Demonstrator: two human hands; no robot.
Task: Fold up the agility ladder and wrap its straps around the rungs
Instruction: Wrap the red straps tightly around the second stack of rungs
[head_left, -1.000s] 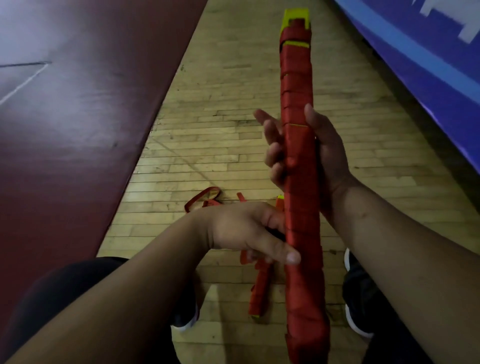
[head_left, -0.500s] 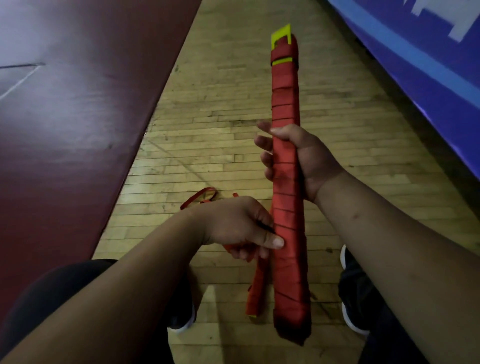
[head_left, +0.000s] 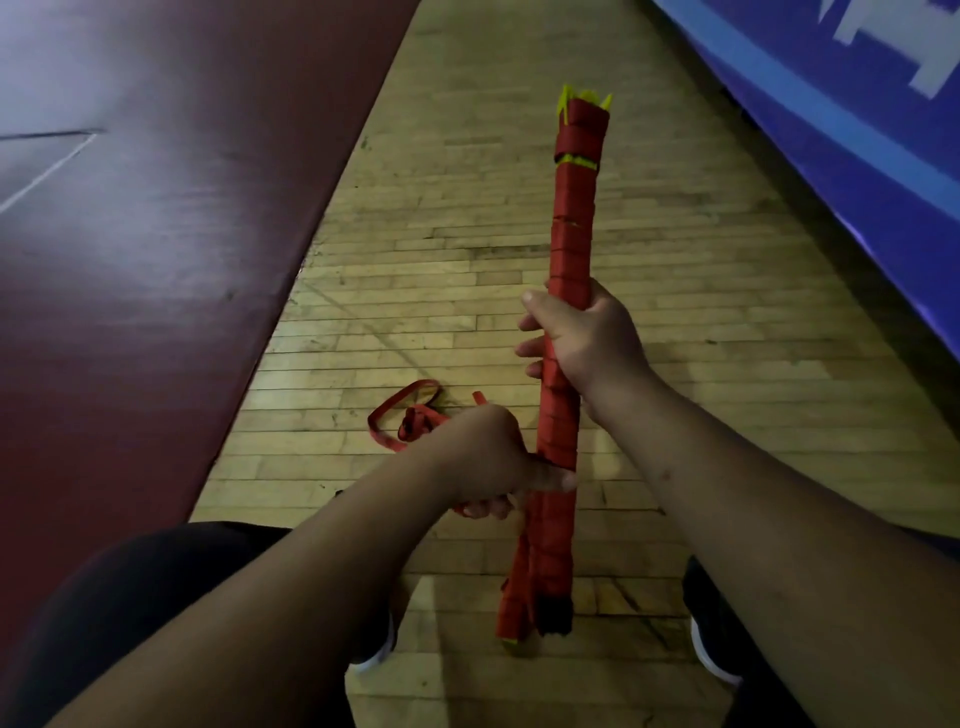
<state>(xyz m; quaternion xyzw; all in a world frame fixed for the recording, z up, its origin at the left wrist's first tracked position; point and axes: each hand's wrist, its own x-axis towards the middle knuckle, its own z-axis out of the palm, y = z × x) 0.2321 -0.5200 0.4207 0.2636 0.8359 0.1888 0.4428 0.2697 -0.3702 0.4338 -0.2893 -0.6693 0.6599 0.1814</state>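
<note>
Nearest to us are our dark-clad knees (head_left: 156, 597) and shoes (head_left: 711, 654) on the wooden floor (head_left: 467, 291). Between them hangs the lower end of the folded agility ladder (head_left: 571, 228), a long bundle of rungs bound in red and held nearly upright in front of us. We cannot tell whether its foot touches the floor. Our left hand (head_left: 488, 457) lays its thumb flat across the bundle low down, while its fingers (head_left: 485, 509) are curled round the red strap (head_left: 402, 421). The strap's loose part lies in a loop on the floor just beyond that hand. Higher up, our right hand (head_left: 587, 338) grips the bundle around its middle, fingers wrapped round it and thumb on top. Yellow rung ends show at the bundle's far tip. A maroon mat (head_left: 156, 260) lies to the left and a blue padded wall (head_left: 831, 130) to the right.
</note>
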